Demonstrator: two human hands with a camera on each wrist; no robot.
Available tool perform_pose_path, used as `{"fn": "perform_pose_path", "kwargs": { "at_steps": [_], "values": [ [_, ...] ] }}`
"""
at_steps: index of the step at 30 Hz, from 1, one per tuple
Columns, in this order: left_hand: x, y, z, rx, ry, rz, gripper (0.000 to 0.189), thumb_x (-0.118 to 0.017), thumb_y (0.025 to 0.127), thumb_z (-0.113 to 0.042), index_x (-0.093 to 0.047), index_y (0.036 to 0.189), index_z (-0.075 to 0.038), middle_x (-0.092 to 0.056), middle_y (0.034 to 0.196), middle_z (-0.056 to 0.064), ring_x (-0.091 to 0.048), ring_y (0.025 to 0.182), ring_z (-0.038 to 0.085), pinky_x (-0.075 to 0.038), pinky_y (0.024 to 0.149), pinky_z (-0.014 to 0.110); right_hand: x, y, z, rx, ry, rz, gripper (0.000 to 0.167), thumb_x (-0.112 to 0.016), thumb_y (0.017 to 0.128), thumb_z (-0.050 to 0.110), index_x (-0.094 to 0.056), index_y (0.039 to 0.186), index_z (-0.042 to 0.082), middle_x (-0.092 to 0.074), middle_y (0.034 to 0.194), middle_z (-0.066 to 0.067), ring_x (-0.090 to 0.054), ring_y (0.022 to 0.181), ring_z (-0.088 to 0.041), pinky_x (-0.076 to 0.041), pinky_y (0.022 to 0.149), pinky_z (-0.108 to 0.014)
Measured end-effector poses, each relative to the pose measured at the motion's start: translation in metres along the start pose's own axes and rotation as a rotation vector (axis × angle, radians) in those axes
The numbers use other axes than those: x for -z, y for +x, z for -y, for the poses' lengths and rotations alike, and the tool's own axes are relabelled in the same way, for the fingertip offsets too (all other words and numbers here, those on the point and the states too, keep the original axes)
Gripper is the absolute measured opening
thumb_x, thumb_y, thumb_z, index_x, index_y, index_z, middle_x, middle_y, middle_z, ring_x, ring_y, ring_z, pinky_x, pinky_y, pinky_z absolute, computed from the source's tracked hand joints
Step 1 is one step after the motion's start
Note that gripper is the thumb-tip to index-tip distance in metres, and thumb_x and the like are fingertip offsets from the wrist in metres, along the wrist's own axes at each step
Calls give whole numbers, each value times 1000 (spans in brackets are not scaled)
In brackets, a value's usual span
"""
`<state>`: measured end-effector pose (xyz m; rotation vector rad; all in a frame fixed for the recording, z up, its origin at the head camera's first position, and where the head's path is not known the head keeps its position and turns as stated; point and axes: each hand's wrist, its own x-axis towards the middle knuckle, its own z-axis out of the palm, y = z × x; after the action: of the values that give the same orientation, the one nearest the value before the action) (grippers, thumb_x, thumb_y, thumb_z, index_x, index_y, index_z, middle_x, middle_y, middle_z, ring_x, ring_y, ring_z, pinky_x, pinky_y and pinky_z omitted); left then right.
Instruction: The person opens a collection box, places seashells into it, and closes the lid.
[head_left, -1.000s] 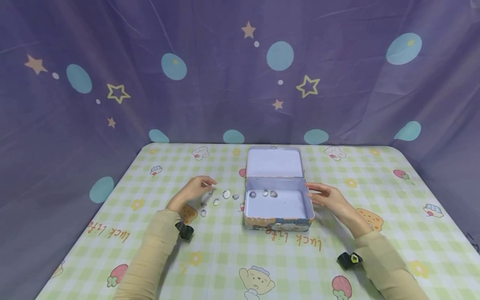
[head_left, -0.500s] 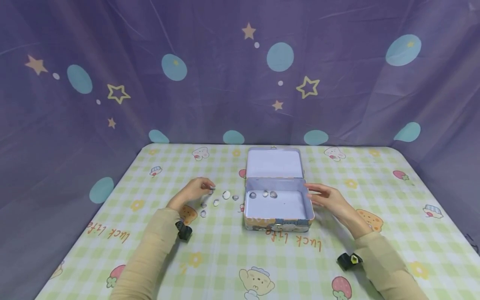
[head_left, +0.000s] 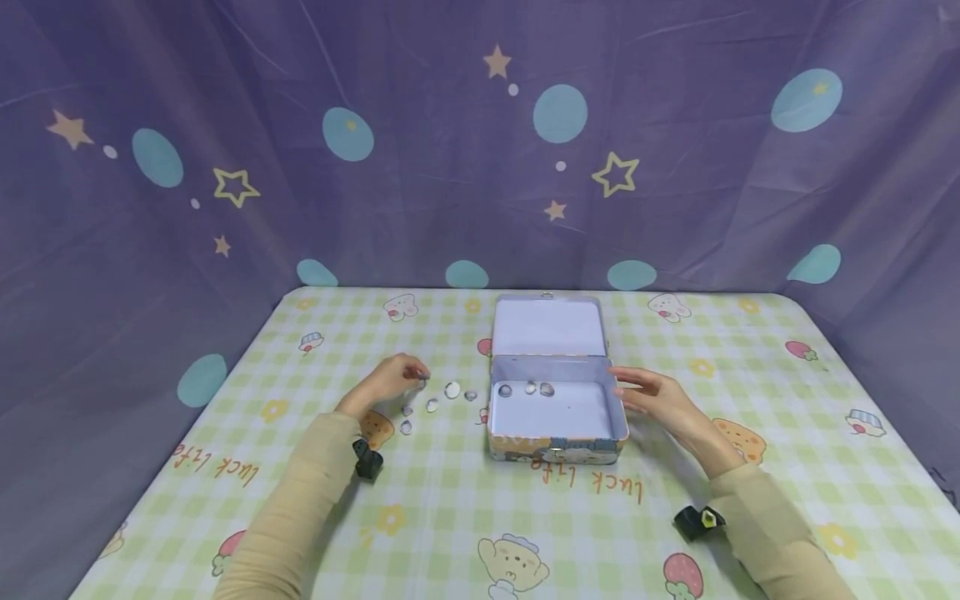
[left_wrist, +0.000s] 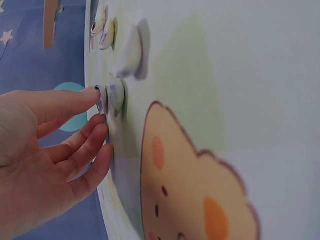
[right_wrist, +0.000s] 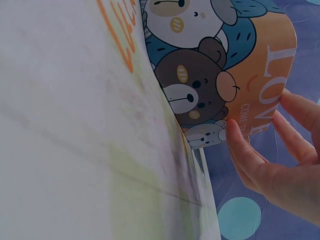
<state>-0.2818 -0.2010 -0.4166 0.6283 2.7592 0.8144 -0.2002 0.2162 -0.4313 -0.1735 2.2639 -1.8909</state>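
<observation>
My left hand [head_left: 390,377] is over the left side of the cloth. In the left wrist view, thumb and fingers pinch a small pale seashell [left_wrist: 102,100] close to the cloth. Another shell [left_wrist: 116,95] lies just beside it, and several more, such as a white one [head_left: 452,389], are scattered between this hand and the tin box [head_left: 557,450]. The box stands with its lid [head_left: 549,327] raised; 3 shells lie inside, one being a greyish shell [head_left: 547,388]. My right hand [head_left: 660,400] touches the box's printed right side with relaxed, extended fingers, grasping nothing.
A checked cloth [head_left: 450,517] with cartoon prints covers the table. Behind it hangs a purple curtain [head_left: 420,200] with stars and dots. Black camera mounts sit at the left wrist [head_left: 367,461] and the right wrist [head_left: 699,522].
My left fingers have dipped slightly and closed on the shell at their tips. The right hand and the box have stayed where they were.
</observation>
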Motion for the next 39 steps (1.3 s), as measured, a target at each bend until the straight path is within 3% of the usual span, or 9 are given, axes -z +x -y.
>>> {"fn": "perform_pose_path", "kwargs": {
  "at_steps": [6,9,10,13,16,18,25,32,39],
  "values": [
    [-1,0,1,24,-26,-1,13,-56,81,2,-63,93,1,-59,87,12,-54,81,24,-44,72,36,0,0,0,-6,3,-3,58,-62,82,25,-41,129,-2,-38,132,-23,-55,95,-3,-46,82,-25],
    [-3,3,7,3,-53,6,12,-57,81,-1,-64,91,-1,-58,85,11,-54,79,23,-44,69,36,0,1,1,-7,3,-6,57,-63,82,24,-41,129,-2,-38,132,-23,-55,97,-6,-46,82,-25],
    [-7,7,17,-38,-72,-3,11,-58,81,-4,-64,90,-4,-58,83,8,-53,76,20,-44,67,33,0,1,0,-2,-1,-2,57,-62,83,24,-40,129,-3,-37,132,-24,-55,99,-8,-46,82,-25],
    [-8,9,21,-52,-81,5,10,-58,81,-5,-64,89,-7,-57,81,6,-52,74,18,-43,64,31,-1,1,1,-6,5,-7,57,-63,82,23,-42,128,-2,-38,132,-23,-54,103,-14,-45,82,-25],
    [-7,7,18,-32,-87,-2,10,-57,81,-3,-64,88,-5,-57,80,7,-52,74,19,-43,64,31,-1,1,0,3,3,-2,57,-62,83,23,-41,129,-3,-38,132,-24,-53,105,-18,-46,82,-25],
    [-3,2,5,20,-69,-1,12,-55,80,2,-63,88,-1,-57,81,9,-52,75,21,-43,65,32,-1,1,0,7,3,-2,57,-62,83,23,-41,128,-4,-38,131,-25,-53,105,-17,-46,82,-25],
    [-2,-1,-1,48,-24,-15,10,-54,81,2,-62,87,0,-56,76,6,-47,68,15,-39,61,27,-1,0,2,12,9,0,57,-61,83,23,-40,129,-4,-37,132,-25,-54,101,-10,-45,82,-24],
    [-4,0,0,63,-29,-18,11,-54,81,3,-62,86,-1,-56,74,5,-46,66,14,-39,60,26,-1,-1,4,-2,2,7,57,-61,84,22,-39,130,-3,-36,133,-25,-50,109,-24,-45,84,-26],
    [-3,3,0,68,-28,-8,12,-53,80,1,-63,86,-3,-57,76,4,-48,68,15,-40,60,27,-1,0,1,-8,-11,-4,57,-61,83,23,-40,129,-2,-37,132,-24,-55,99,-7,-45,83,-26]
  ]
}}
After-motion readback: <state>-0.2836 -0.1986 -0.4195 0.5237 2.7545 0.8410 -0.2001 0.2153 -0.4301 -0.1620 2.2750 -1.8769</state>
